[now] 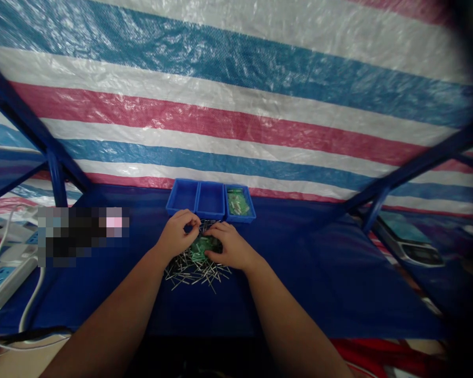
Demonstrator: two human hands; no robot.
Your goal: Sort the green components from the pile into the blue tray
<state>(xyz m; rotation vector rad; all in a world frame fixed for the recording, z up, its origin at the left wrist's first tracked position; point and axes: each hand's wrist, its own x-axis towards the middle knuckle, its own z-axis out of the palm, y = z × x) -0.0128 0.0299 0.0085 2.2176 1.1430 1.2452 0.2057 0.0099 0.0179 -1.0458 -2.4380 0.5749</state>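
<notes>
A pile of thin silvery metal pieces [208,273] lies on the blue table, with green pieces [200,249] heaped in its middle. My left hand [180,233] is at the pile's upper left, its thumb and forefinger pinched together; what they hold is too small to make out. On the pile's right side, my right hand [229,245] rests over the green pieces with its fingers apart and curved. Behind the hands stand three blue bins: the left bin [184,196] and middle bin [210,199] look empty, and the right bin [252,214] holds green pieces.
A white power strip [11,283] with cables lies at the left, beside a blurred-out dark object [76,236]. A scale [413,247] stands at the far right beyond the blue frame [374,210]. Striped sheeting [236,131] hangs behind the table [299,273].
</notes>
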